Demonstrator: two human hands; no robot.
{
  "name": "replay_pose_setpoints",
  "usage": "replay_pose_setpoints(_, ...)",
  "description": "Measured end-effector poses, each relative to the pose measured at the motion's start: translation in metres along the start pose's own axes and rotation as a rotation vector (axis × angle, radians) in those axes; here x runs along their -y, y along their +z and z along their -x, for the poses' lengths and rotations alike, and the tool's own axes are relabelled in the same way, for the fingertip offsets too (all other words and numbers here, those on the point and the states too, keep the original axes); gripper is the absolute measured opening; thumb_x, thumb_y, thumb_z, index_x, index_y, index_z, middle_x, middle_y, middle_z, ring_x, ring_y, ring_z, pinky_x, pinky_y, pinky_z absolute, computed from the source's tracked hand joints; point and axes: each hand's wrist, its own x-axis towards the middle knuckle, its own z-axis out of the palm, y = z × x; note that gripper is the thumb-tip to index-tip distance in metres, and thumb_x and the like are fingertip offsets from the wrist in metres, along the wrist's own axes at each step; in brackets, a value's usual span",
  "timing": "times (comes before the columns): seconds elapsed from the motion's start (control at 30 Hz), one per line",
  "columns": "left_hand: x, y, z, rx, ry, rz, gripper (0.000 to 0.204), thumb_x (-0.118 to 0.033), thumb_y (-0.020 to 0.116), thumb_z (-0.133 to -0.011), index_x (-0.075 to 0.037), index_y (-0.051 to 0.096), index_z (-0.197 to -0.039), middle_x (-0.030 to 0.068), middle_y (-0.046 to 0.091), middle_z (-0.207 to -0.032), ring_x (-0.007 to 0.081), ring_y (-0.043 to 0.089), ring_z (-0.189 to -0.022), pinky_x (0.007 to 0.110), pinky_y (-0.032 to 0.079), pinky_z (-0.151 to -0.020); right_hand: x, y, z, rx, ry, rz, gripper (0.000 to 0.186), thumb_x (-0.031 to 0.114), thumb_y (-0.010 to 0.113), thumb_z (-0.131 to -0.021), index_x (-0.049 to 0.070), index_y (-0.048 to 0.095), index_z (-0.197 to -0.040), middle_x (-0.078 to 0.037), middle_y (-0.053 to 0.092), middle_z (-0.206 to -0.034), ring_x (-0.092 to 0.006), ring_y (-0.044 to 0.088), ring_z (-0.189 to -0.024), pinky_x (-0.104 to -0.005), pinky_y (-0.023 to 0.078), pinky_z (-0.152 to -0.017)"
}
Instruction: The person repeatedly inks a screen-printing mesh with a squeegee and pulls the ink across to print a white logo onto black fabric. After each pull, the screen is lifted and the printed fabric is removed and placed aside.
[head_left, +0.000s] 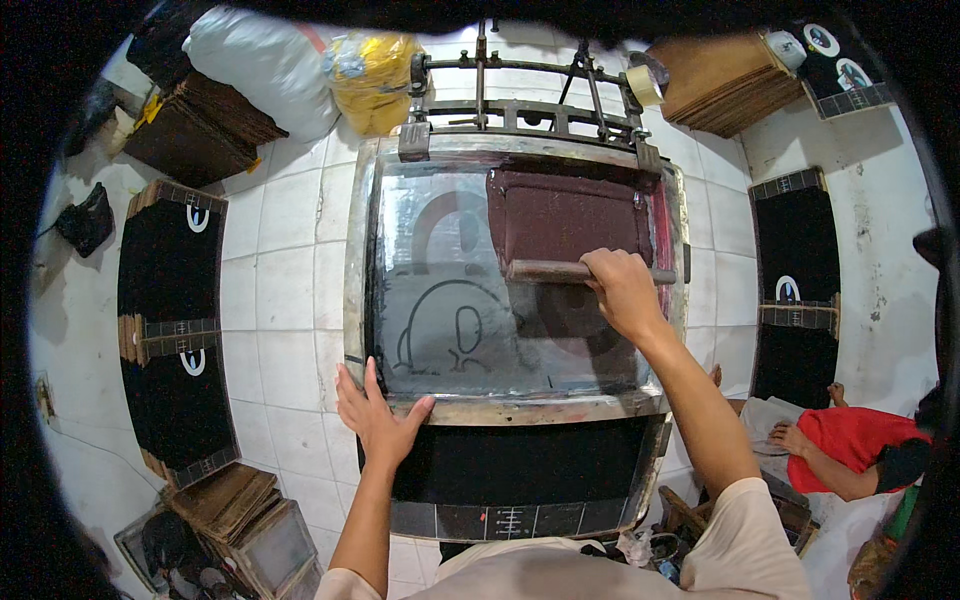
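Observation:
A screen-printing screen in a metal frame (530,409) lies in front of me, with outlined stencil shapes on its grey mesh (428,332). Dark maroon ink (570,210) covers its upper right. My right hand (622,292) grips a long squeegee (545,270) along the lower edge of that ink. My left hand (383,418) rests with spread fingers at the frame's lower left corner. Black fabric on a board (510,460) shows below the screen.
A metal hinge rig (525,112) is behind the screen. Black printed panels lie along the left (170,260) and right (800,240). Board stacks (700,85) and bags (260,70) are at the back. A person in red (850,435) sits at the lower right.

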Motion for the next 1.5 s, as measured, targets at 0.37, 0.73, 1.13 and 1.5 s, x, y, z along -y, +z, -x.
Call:
replay_pose_setpoints(0.37, -0.003, -0.001, -0.002, 0.007, -0.005, -0.005, 0.116, -0.063, 0.087, -0.075, -0.013, 0.034, -0.165, 0.0326, 0.009, -0.172, 0.0515, 0.014, -0.158, 0.064, 0.013, -0.124, -0.110, 0.009, -0.175, 0.194, 0.097, 0.066, 0.028, 0.008, 0.073, -0.086, 0.009, 0.069, -0.113, -0.022, 0.074, -0.106, -0.0452, 0.070, -0.106, -0.0557, 0.055, -0.088)
replay_pose_setpoints(0.73, -0.006, -0.003, -0.002, 0.003, -0.019, -0.030, 0.112, -0.061, 0.087, -0.075, -0.015, 0.037, -0.164, 0.0300, 0.011, -0.173, 0.0503, 0.019, -0.157, 0.062, 0.017, -0.124, -0.043, 0.020, -0.090, -0.220, 0.054, 0.156, 0.027, -0.003, 0.061, -0.081, 0.008, 0.071, -0.103, -0.014, 0.073, -0.099, -0.0374, 0.069, -0.096, -0.0500, 0.049, -0.083)
replay_pose_setpoints(1.13, -0.006, -0.004, -0.003, 0.038, -0.040, -0.025, 0.114, -0.063, 0.087, -0.075, -0.015, 0.037, -0.164, 0.0309, 0.009, -0.173, 0.0499, 0.015, -0.158, 0.063, 0.014, -0.124, -0.002, 0.016, -0.012, -0.103, 0.052, 0.062, 0.030, -0.002, 0.069, -0.076, 0.009, 0.069, -0.104, -0.013, 0.072, -0.109, -0.0362, 0.066, -0.104, -0.0497, 0.048, -0.088)
replay_pose_setpoints(1.5, -0.003, -0.002, 0.000, -0.001, 0.025, -0.032, 0.116, -0.056, 0.091, -0.074, -0.015, 0.033, -0.166, 0.0285, 0.009, -0.174, 0.0496, 0.014, -0.158, 0.064, 0.014, -0.124, -0.069, 0.035, -0.109, -0.098, 0.040, 0.182, 0.021, -0.001, 0.064, -0.081, 0.009, 0.070, -0.099, -0.016, 0.073, -0.097, -0.0405, 0.069, -0.094, -0.0538, 0.050, -0.083)
